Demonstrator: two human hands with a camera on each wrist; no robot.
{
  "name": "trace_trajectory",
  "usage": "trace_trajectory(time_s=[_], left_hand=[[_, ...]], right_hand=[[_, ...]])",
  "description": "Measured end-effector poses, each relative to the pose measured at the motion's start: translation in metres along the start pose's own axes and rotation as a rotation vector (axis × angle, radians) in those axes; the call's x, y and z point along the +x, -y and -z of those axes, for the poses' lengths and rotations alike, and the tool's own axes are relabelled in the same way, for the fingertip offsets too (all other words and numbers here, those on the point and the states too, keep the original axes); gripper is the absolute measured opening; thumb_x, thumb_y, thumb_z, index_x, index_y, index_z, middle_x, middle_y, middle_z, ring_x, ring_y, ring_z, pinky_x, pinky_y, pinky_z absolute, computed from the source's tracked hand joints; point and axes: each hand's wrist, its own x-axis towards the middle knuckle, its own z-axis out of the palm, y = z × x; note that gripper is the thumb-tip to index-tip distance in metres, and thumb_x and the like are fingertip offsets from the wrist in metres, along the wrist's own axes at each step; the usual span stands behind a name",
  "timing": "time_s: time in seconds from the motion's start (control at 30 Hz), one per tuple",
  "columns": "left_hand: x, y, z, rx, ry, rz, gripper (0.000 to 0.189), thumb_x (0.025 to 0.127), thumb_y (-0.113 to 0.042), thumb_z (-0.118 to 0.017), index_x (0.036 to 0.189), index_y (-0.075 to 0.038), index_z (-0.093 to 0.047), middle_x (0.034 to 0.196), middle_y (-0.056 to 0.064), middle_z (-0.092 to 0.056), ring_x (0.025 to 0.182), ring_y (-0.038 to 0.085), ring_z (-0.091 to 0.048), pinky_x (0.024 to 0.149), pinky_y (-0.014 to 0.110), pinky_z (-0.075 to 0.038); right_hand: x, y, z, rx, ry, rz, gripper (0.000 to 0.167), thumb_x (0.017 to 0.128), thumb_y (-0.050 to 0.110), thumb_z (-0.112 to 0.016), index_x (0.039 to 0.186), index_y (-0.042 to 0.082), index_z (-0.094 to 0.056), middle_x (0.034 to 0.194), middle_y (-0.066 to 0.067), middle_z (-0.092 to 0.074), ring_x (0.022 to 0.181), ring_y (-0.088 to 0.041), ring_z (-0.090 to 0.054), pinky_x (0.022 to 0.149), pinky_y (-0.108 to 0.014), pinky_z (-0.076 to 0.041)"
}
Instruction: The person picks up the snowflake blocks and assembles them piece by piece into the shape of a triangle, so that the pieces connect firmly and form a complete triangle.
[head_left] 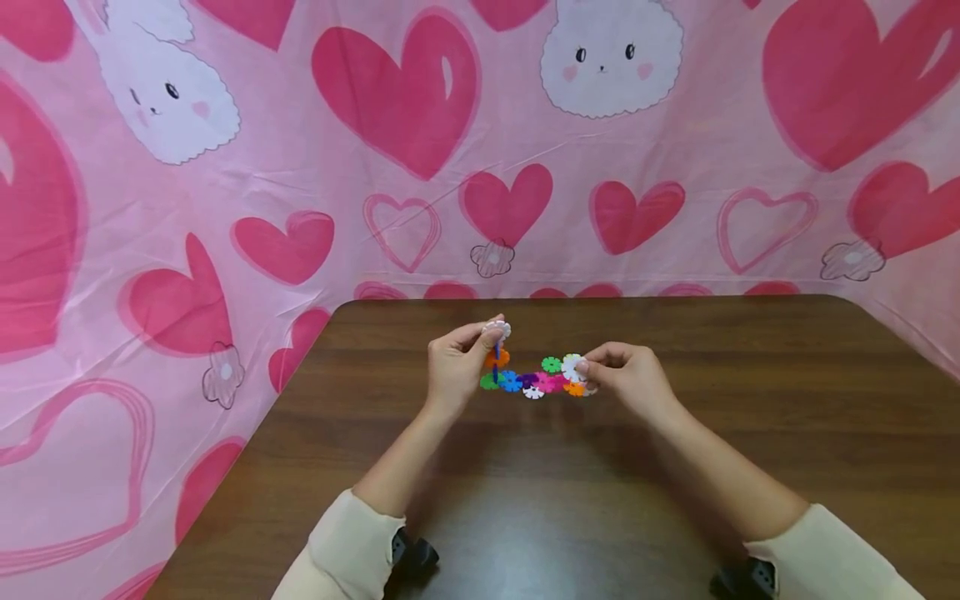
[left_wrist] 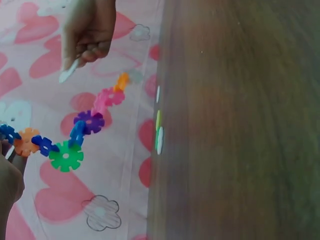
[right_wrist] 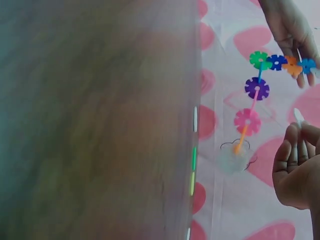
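Note:
Flower-shaped plastic discs with notched rims are joined into a hanging chain. My left hand [head_left: 452, 367] pinches its upper end by a white disc [head_left: 501, 328]. Below come blue, an orange disc [head_left: 498, 358], blue and a green disc [left_wrist: 66, 156]. The chain then runs sideways through blue, a purple disc [right_wrist: 257, 88], pink discs [right_wrist: 247, 121] and orange, ending in a clear disc [right_wrist: 233, 158]. My right hand [head_left: 636, 379] pinches a separate white disc [head_left: 573, 367] between thumb and fingers. In both wrist views this disc stands apart from the chain.
Loose discs lie on the brown wooden table [head_left: 570, 525] beyond the hands, among them a green disc [head_left: 551, 364] and a white disc [head_left: 533, 392]. A pink cloth [head_left: 300, 167] with hearts and rabbits hangs behind the table's far edge.

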Motion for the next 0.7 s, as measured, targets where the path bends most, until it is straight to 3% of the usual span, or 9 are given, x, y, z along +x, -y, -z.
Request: trace_trajectory(time_s=[0.13,0.27,0.33,0.5,0.57,0.7], left_hand=[[-0.004,-0.012,-0.008,0.056,0.033,0.017,0.015,0.082,0.000,-0.066,0.090,0.012,-0.068,0.097,0.020,-0.066,0.087,0.025,-0.067,0.068,0.035,-0.053],[-0.008,-0.025,-0.014,0.099,0.034,0.023,0.014,0.082,0.000,-0.067,0.088,0.013,-0.068,0.092,0.021,-0.067,0.073,0.028,-0.067,0.062,0.043,-0.053],[-0.009,-0.026,-0.015,0.099,0.026,0.028,0.014,0.081,-0.001,-0.068,0.087,0.012,-0.068,0.090,0.020,-0.068,0.069,0.029,-0.067,0.061,0.044,-0.053],[-0.010,-0.026,-0.018,0.116,0.039,-0.008,0.014,0.082,-0.001,-0.066,0.086,0.012,-0.068,0.094,0.020,-0.067,0.078,0.029,-0.067,0.063,0.037,-0.054],[-0.011,-0.025,-0.019,0.124,0.052,-0.028,0.014,0.083,-0.001,-0.065,0.086,0.012,-0.068,0.095,0.020,-0.067,0.082,0.029,-0.067,0.064,0.040,-0.054],[-0.011,-0.025,-0.021,0.132,0.070,-0.052,0.013,0.084,0.000,-0.065,0.086,0.012,-0.068,0.094,0.020,-0.067,0.073,0.031,-0.067,0.059,0.047,-0.052]], right_hand=[[0.002,0.003,-0.007,0.158,-0.006,-0.048,0.025,0.084,0.011,-0.068,0.091,-0.013,-0.063,0.065,-0.002,-0.064,0.058,-0.013,-0.061,0.058,-0.029,-0.053],[0.004,0.008,-0.014,0.269,-0.015,-0.083,0.020,0.085,0.011,-0.068,0.087,-0.009,-0.064,0.064,-0.001,-0.065,0.056,-0.012,-0.061,0.059,-0.030,-0.054],[0.006,0.012,-0.017,0.329,-0.023,-0.092,0.016,0.085,0.012,-0.067,0.084,-0.004,-0.065,0.065,-0.002,-0.065,0.057,-0.012,-0.062,0.060,-0.029,-0.054],[0.011,0.023,-0.024,0.467,-0.039,-0.068,0.010,0.087,0.010,-0.065,0.080,0.003,-0.063,0.065,-0.004,-0.065,0.056,-0.012,-0.062,0.061,-0.027,-0.054],[0.012,0.028,-0.026,0.502,-0.039,-0.057,0.011,0.087,0.008,-0.064,0.078,0.004,-0.063,0.064,-0.003,-0.065,0.055,-0.012,-0.062,0.060,-0.025,-0.053],[0.012,0.035,-0.028,0.545,-0.035,-0.072,0.014,0.088,0.007,-0.062,0.074,0.006,-0.063,0.062,-0.003,-0.064,0.054,-0.012,-0.061,0.059,-0.024,-0.053]])
